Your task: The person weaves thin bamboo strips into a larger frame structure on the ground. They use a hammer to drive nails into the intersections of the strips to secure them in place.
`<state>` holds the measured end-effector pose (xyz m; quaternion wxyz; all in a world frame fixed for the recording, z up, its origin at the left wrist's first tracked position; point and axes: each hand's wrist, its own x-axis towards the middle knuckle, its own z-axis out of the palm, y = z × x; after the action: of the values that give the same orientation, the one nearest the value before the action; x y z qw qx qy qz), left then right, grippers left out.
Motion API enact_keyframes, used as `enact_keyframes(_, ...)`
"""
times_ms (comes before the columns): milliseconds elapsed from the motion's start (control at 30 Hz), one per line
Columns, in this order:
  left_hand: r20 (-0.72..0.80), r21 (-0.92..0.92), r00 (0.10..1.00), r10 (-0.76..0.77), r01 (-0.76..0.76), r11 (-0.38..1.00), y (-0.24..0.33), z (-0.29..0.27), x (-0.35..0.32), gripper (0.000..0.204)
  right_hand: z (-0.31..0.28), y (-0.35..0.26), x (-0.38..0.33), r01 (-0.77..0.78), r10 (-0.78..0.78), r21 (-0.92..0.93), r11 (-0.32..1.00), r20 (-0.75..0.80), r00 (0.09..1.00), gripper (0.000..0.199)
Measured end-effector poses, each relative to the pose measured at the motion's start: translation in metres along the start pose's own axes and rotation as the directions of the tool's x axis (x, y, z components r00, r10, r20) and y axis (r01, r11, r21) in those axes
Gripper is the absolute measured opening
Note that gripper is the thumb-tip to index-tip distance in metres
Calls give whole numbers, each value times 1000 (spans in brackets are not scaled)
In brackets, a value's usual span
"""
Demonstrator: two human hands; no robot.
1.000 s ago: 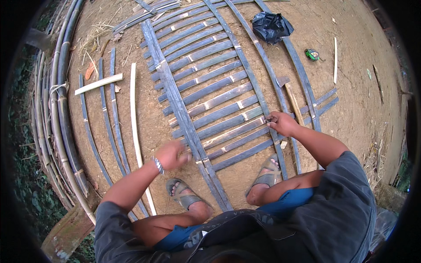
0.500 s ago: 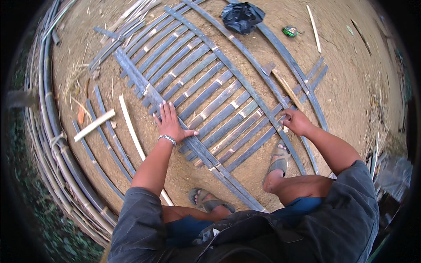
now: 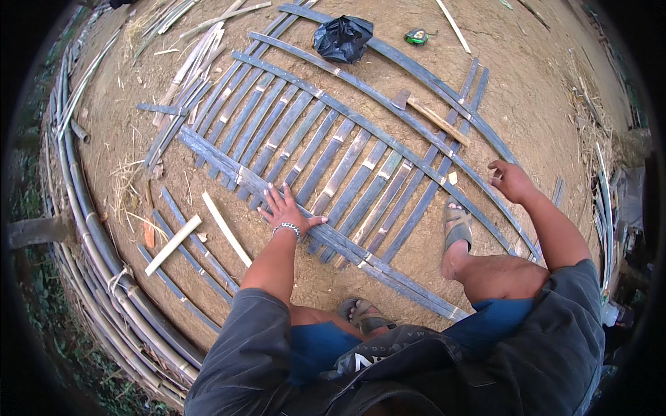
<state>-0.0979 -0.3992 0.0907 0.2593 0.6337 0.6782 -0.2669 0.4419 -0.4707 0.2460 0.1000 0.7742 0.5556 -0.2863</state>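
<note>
Bamboo panel (image 3: 333, 166) on dirt, most slats laid, near end unfinished; left hand (image 3: 286, 210) flat, fingers spread on near rail (image 3: 361, 256); right hand (image 3: 510, 182) loosely curled, holding nothing.

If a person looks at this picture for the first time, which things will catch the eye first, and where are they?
The big lattice of dark bamboo slats lying on the bare earth fills the middle. The left hand presses flat on its near rail, and the right hand hovers at its right end, beside a sandalled foot. A black plastic bag lies on the far rails at the top.
</note>
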Motion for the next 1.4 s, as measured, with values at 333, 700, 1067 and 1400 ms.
enact_keyframes(333, 28, -21, 999, -43, 44, 999, 4, -12, -6, 159, -59, 77, -174, -306, 309, 65, 950, -344, 886, 41)
enact_keyframes(700, 55, -13, 998, -34, 35, 999, 2, -13, -2, 158, 53, 89, -261, -539, 454, 313, 782, 308, 836, 35)
enact_keyframes(1067, 105, 112, 991, -84, 72, 991, 13, -20, 2, 158, 48, -47, -26, -344, 86, 512, 787, 461, 883, 36)
enact_keyframes(1400, 327, 142, 942, -80, 35, 989, 10, -34, 19, 161, 12, -133, 167, 152, -265, 556, 817, 129, 956, 46)
